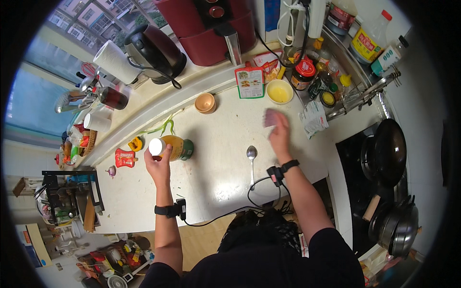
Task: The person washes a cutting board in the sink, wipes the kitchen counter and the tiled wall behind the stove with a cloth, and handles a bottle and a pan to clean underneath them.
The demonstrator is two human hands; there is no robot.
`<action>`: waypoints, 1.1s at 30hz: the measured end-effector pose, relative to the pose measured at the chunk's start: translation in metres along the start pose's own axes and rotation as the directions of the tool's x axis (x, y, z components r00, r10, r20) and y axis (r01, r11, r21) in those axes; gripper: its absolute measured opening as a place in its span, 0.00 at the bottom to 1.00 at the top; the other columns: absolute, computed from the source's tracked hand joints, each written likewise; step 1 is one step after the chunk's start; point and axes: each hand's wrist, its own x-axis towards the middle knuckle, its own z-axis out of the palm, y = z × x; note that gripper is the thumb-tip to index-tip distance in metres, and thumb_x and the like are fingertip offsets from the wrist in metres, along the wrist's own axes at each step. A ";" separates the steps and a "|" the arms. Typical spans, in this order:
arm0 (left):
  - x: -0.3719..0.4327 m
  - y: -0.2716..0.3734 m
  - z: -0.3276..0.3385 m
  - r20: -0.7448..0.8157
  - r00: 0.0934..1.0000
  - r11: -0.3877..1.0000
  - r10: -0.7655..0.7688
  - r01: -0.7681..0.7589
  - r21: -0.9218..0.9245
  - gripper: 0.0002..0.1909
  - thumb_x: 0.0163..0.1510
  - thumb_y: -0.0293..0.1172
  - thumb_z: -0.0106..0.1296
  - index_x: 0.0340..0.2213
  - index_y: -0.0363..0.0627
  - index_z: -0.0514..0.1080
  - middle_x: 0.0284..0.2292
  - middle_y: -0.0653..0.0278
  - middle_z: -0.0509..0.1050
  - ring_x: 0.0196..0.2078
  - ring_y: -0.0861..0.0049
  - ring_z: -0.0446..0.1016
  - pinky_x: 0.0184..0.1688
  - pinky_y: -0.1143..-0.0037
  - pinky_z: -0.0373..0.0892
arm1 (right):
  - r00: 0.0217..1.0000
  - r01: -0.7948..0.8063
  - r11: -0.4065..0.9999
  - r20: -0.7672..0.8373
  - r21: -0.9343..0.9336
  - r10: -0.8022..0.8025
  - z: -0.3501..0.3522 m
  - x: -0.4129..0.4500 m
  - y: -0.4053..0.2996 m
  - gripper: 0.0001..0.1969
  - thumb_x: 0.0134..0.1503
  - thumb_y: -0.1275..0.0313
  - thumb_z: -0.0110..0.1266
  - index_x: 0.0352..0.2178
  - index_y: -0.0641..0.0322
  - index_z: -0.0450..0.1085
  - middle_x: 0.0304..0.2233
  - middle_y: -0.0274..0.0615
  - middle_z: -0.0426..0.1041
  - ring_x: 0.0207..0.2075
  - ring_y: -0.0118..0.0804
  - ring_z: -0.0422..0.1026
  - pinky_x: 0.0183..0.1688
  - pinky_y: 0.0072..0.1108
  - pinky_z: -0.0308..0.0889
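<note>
My left hand [159,163] grips a plastic jar [174,148] with a white lid, yellow contents and a green base, tilted over the white countertop [223,136]. My right hand [277,129], blurred, is over the counter's right part with nothing visible in it. Below and left of it lies a metal spoon [252,153]. Above it a small yellow bowl [279,91] holds something yellow, beside a red and green seasoning pouch [250,83]. Farther left stands an empty-looking terracotta-coloured bowl [205,103].
Green stalks [166,126], a cut pumpkin piece [135,144], a red packet [125,158] and a garlic bulb [111,171] lie at left. A white packet [314,118], sauce jars [303,74] and a black stove [351,172] are at right. Cables run from wrist straps.
</note>
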 end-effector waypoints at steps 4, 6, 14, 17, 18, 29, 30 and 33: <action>0.004 -0.004 0.005 0.006 1.000 1.000 -0.018 0.018 -0.008 0.26 0.43 0.40 0.65 0.39 0.37 0.69 0.31 0.69 0.68 0.27 0.84 0.59 0.30 0.82 0.61 | 0.992 -0.119 0.964 -0.063 -0.236 0.107 -0.006 0.014 0.058 0.29 0.44 0.89 0.40 0.52 0.70 0.58 0.56 0.57 0.56 0.55 0.53 0.59 0.56 0.31 0.56; 0.007 -0.003 0.008 0.008 1.000 0.999 -0.030 0.030 0.014 0.26 0.43 0.40 0.65 0.40 0.37 0.69 0.31 0.69 0.68 0.27 0.84 0.59 0.30 0.82 0.61 | 0.986 -0.166 0.824 -0.070 -0.541 0.153 0.008 0.018 0.066 0.27 0.45 0.84 0.43 0.51 0.73 0.58 0.55 0.61 0.56 0.59 0.57 0.51 0.61 0.37 0.46; 0.010 -0.004 0.009 0.060 0.996 0.997 -0.072 0.072 -0.003 0.27 0.45 0.38 0.64 0.42 0.36 0.66 0.35 0.66 0.68 0.31 0.83 0.64 0.34 0.82 0.64 | 0.942 -0.073 0.986 0.315 -0.148 0.117 0.098 -0.006 -0.005 0.31 0.43 0.90 0.41 0.52 0.66 0.61 0.58 0.49 0.57 0.59 0.49 0.54 0.62 0.30 0.48; 0.011 -0.014 0.010 0.025 0.996 0.995 -0.081 0.083 -0.050 0.28 0.45 0.36 0.64 0.44 0.35 0.65 0.37 0.63 0.68 0.36 0.81 0.67 0.37 0.80 0.65 | 0.842 0.155 0.984 0.510 0.086 -0.178 0.110 -0.012 -0.042 0.31 0.41 0.93 0.39 0.49 0.64 0.65 0.55 0.47 0.62 0.56 0.43 0.60 0.60 0.28 0.53; 0.010 -0.016 0.009 0.023 0.997 0.997 -0.067 0.068 -0.032 0.29 0.45 0.37 0.64 0.45 0.34 0.65 0.39 0.62 0.68 0.36 0.80 0.66 0.37 0.80 0.65 | 0.806 0.027 0.978 0.575 0.206 -0.143 0.109 -0.011 -0.046 0.29 0.43 0.92 0.40 0.50 0.65 0.64 0.54 0.48 0.63 0.56 0.44 0.61 0.56 0.27 0.57; -0.136 0.023 0.073 0.549 0.824 0.948 -0.136 -0.052 0.313 0.17 0.48 0.46 0.57 0.32 0.46 0.71 0.28 0.61 0.73 0.25 0.66 0.73 0.27 0.70 0.68 | 0.854 0.299 0.952 0.462 -0.059 -0.240 0.080 0.033 0.002 0.28 0.46 0.85 0.46 0.51 0.61 0.63 0.55 0.46 0.61 0.57 0.48 0.58 0.61 0.29 0.51; -0.156 0.016 0.088 0.616 0.782 0.942 -0.096 -0.129 0.310 0.19 0.48 0.48 0.56 0.32 0.45 0.71 0.28 0.60 0.73 0.27 0.65 0.73 0.27 0.69 0.69 | 0.787 0.263 0.965 0.578 -0.001 -0.214 0.084 0.023 -0.021 0.28 0.45 0.87 0.45 0.50 0.60 0.64 0.55 0.45 0.62 0.56 0.46 0.59 0.59 0.28 0.54; -0.182 0.025 0.127 0.756 0.649 0.867 -0.084 -0.326 0.376 0.22 0.47 0.50 0.55 0.31 0.42 0.69 0.29 0.57 0.73 0.29 0.61 0.74 0.27 0.66 0.70 | 0.739 0.060 0.971 0.643 0.232 -0.199 0.080 0.001 -0.037 0.20 0.44 0.89 0.47 0.38 0.62 0.73 0.42 0.44 0.73 0.46 0.46 0.69 0.50 0.24 0.63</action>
